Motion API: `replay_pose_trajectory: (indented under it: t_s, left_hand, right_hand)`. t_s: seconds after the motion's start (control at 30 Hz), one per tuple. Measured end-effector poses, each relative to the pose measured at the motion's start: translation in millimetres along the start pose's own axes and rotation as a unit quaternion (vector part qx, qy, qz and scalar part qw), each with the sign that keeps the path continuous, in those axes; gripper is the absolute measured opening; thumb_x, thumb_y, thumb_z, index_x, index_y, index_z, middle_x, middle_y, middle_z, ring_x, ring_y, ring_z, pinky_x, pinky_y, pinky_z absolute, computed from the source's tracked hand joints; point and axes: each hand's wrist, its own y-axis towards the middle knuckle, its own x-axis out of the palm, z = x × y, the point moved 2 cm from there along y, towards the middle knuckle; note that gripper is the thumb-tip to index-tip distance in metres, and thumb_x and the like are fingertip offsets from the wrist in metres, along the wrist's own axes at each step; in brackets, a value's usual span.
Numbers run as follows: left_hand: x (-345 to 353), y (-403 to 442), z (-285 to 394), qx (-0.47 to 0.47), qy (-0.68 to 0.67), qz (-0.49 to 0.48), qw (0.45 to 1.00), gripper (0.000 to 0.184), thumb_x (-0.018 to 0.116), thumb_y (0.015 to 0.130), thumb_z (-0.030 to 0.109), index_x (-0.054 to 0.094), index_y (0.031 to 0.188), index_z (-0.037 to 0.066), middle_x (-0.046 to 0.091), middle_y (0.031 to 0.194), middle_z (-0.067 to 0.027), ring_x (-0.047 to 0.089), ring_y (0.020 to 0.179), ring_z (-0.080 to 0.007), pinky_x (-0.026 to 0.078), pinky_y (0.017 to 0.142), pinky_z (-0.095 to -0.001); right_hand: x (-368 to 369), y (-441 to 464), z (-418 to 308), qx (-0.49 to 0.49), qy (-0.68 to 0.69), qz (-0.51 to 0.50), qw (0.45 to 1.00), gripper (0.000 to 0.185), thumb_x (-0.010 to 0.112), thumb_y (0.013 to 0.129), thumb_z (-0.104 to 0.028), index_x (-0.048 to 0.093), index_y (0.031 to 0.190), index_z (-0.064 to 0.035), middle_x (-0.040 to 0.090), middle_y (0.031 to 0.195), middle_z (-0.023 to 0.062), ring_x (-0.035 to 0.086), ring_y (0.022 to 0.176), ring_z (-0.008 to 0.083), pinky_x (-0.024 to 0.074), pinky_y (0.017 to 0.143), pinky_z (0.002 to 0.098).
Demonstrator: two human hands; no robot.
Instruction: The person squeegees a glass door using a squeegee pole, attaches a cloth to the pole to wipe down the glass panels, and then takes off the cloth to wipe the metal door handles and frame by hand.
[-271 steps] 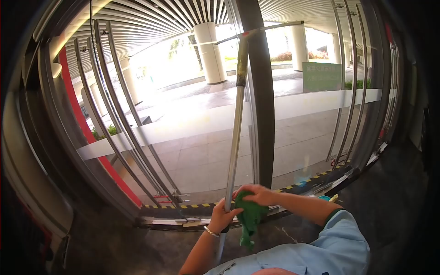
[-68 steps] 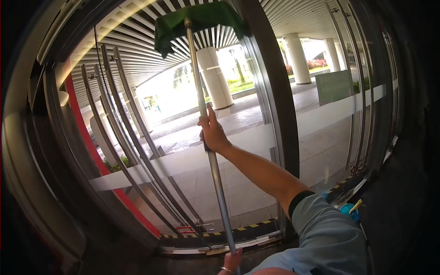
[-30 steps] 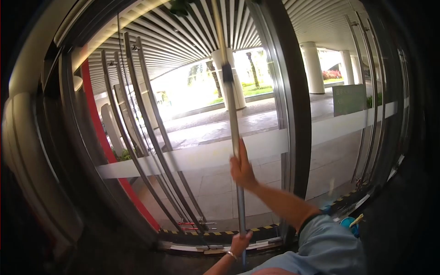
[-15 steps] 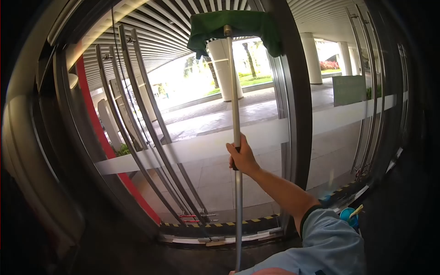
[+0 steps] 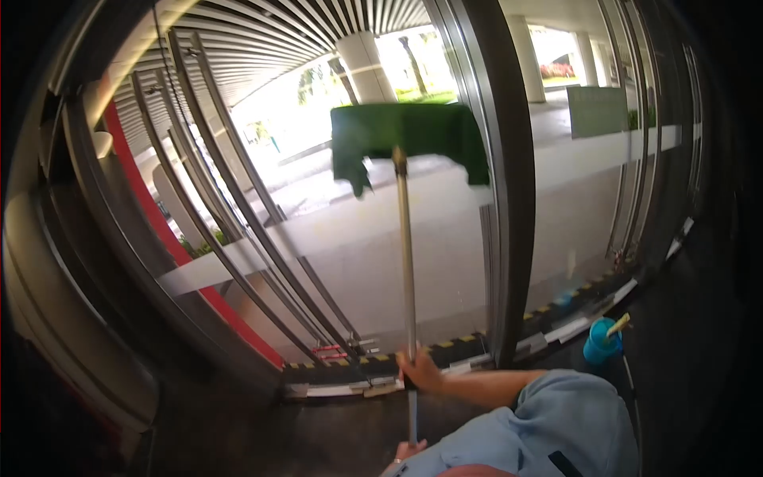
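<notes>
A long metal pole [image 5: 407, 262] stands nearly upright in front of the glass door. Its top carries a wide head draped in a green cloth [image 5: 413, 131], which lies over the upper-middle part of the glass; whether it touches cannot be told. My right hand [image 5: 421, 370] is closed around the pole's lower part, near the door's bottom edge in view. Below it, my left hand [image 5: 408, 451] is closed on the pole's lower end, partly cut off by my light blue sleeve [image 5: 509, 433].
Long metal door handles [image 5: 230, 159] rise at the left. A dark door frame [image 5: 513, 199] stands right of the cloth. On the dark floor at the right sits a blue bucket [image 5: 602, 342] with a yellowish handle sticking out. A green panel [image 5: 598, 111] hangs beyond.
The green cloth and pole have come down the glass. My right hand has dropped with the pole, and my left hand now shows below it. The view has tilted downward slightly.
</notes>
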Motion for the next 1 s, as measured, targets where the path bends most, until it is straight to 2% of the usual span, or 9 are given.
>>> replay_pose_trajectory:
  t_s: [0.03, 0.1, 0.2, 0.23, 0.53, 0.77, 0.87, 0.93, 1.0]
  left_hand:
    - [-6, 1, 25, 0.033, 0.126, 0.003, 0.991, 0.046, 0.067, 0.078, 0.044, 0.067, 0.081, -0.002, 0.066, 0.073, -0.0216, 0.067, 0.076, -0.0369, 0.050, 0.067, -0.0423]
    - [-7, -2, 41, 0.007, 0.150, 0.042, 0.988, 0.044, 0.070, 0.076, 0.041, 0.066, 0.078, -0.002, 0.065, 0.075, -0.0244, 0.064, 0.080, -0.0418, 0.050, 0.067, -0.0435]
    - [-4, -17, 24, -0.010, 0.123, 0.030, 0.992, 0.047, 0.070, 0.075, 0.043, 0.065, 0.074, -0.003, 0.064, 0.070, -0.0233, 0.066, 0.070, -0.0360, 0.050, 0.066, -0.0413]
    - [-4, -23, 6, -0.066, 0.084, -0.021, 0.994, 0.038, 0.072, 0.077, 0.035, 0.066, 0.076, -0.002, 0.066, 0.067, -0.0159, 0.064, 0.064, -0.0222, 0.050, 0.064, -0.0375]
    - [-30, -120, -91, -0.148, 0.025, -0.117, 0.982, 0.029, 0.074, 0.078, 0.029, 0.065, 0.077, 0.001, 0.064, 0.068, -0.0085, 0.060, 0.065, -0.0161, 0.049, 0.064, -0.0346]
    - [-47, -120, -95, -0.060, 0.006, -0.145, 0.988, 0.023, 0.075, 0.078, 0.023, 0.065, 0.078, 0.003, 0.062, 0.069, -0.0028, 0.057, 0.066, -0.0114, 0.048, 0.063, -0.0324]
    - [-38, -73, -46, 0.064, -0.042, -0.168, 0.983, 0.020, 0.075, 0.079, 0.021, 0.065, 0.078, 0.004, 0.062, 0.070, -0.0004, 0.056, 0.066, -0.0094, 0.048, 0.063, -0.0314]
    - [-26, -71, 92, 0.112, -0.085, -0.199, 0.970, 0.027, 0.076, 0.077, 0.026, 0.062, 0.075, 0.004, 0.059, 0.064, 0.0003, 0.054, 0.062, -0.0098, 0.048, 0.060, -0.0308]
    - [-9, -63, 104, 0.053, -0.010, -0.166, 0.985, 0.030, 0.077, 0.076, 0.027, 0.061, 0.073, 0.002, 0.058, 0.060, -0.0005, 0.053, 0.059, -0.0102, 0.047, 0.058, -0.0312]
  right_hand:
    - [-7, 29, 2, -0.017, 0.012, 0.026, 0.999, 0.022, 0.048, 0.095, -0.014, 0.037, 0.110, -0.0034, 0.052, 0.064, 0.0060, 0.054, 0.049, 0.0152, 0.0463, 0.047, 0.0313]
    - [-23, 85, -58, -0.015, -0.005, 0.141, 0.990, 0.022, 0.047, 0.094, -0.017, 0.040, 0.111, -0.0058, 0.048, 0.056, 0.0028, 0.052, 0.046, 0.0142, 0.0422, 0.041, 0.0313]
    - [-39, 98, -62, -0.003, -0.020, 0.152, 0.988, 0.020, 0.047, 0.094, -0.017, 0.040, 0.110, -0.0071, 0.048, 0.058, 0.0023, 0.049, 0.043, 0.0128, 0.0407, 0.038, 0.0306]
    - [-39, 87, -43, 0.015, -0.019, 0.149, 0.989, 0.019, 0.047, 0.094, -0.016, 0.039, 0.109, -0.0071, 0.046, 0.059, 0.0015, 0.048, 0.042, 0.0116, 0.0404, 0.037, 0.0295]
    - [-1, -73, 95, 0.207, 0.103, 0.096, 0.968, 0.020, 0.049, 0.094, -0.012, 0.034, 0.105, -0.0059, 0.048, 0.073, 0.0062, 0.052, 0.048, 0.0131, 0.0487, 0.043, 0.0322]
    - [2, -126, 70, 0.219, 0.086, 0.045, 0.971, 0.020, 0.051, 0.095, -0.016, 0.036, 0.099, -0.0036, 0.053, 0.073, 0.0067, 0.064, 0.059, 0.0169, 0.0529, 0.054, 0.0313]
    - [-2, -135, 54, 0.216, 0.091, 0.073, 0.969, 0.022, 0.052, 0.095, -0.018, 0.037, 0.100, -0.0036, 0.057, 0.075, 0.0081, 0.067, 0.066, 0.0187, 0.0536, 0.059, 0.0328]
    - [-12, -147, 47, 0.225, 0.073, 0.080, 0.968, 0.024, 0.053, 0.095, -0.019, 0.037, 0.102, -0.0036, 0.059, 0.078, 0.0100, 0.067, 0.070, 0.0194, 0.0539, 0.065, 0.0344]
    - [-33, -148, 30, 0.200, 0.004, 0.043, 0.979, 0.027, 0.057, 0.093, -0.020, 0.041, 0.104, -0.0013, 0.063, 0.082, 0.0128, 0.068, 0.077, 0.0207, 0.0529, 0.070, 0.0355]
